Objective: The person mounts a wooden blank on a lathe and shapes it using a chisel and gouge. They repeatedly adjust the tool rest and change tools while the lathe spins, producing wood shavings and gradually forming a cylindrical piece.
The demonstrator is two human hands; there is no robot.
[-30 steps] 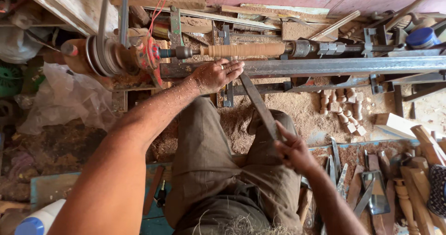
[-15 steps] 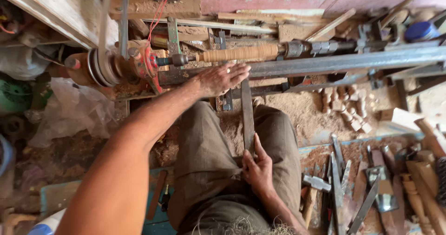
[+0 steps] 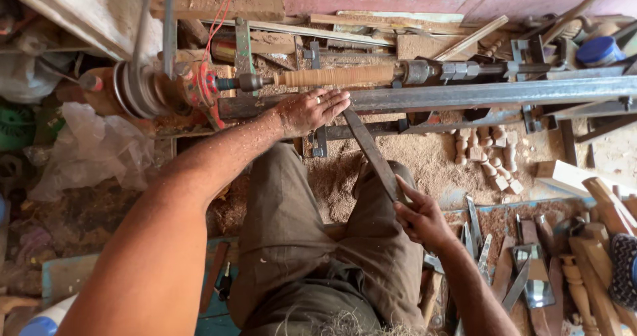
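Note:
A round wooden workpiece (image 3: pixel 335 76) is mounted in a lathe, between the headstock pulley (image 3: pixel 136 87) at the left and the tailstock (image 3: pixel 458 70) at the right. A long flat metal chisel (image 3: pixel 371 151) slants from the steel tool rest bar (image 3: pixel 478 93) down toward my lap. My left hand (image 3: pixel 312 110) lies on the chisel's front end at the bar, fingers spread flat over it. My right hand (image 3: pixel 418 213) grips the chisel's rear end above my right knee. The chisel tip is hidden under my left fingers.
Sawdust covers the floor under the lathe. Several small turned wooden pieces (image 3: pixel 488 157) lie at the right. Chisels and tools (image 3: pixel 524 269) are spread beside my right knee. Plastic bags (image 3: pixel 86 150) sit at the left, wooden offcuts (image 3: pixel 424 40) behind the lathe.
My right hand swung left with the chisel's rear end, then back right, changing the chisel's slant. My left hand stayed on the bar.

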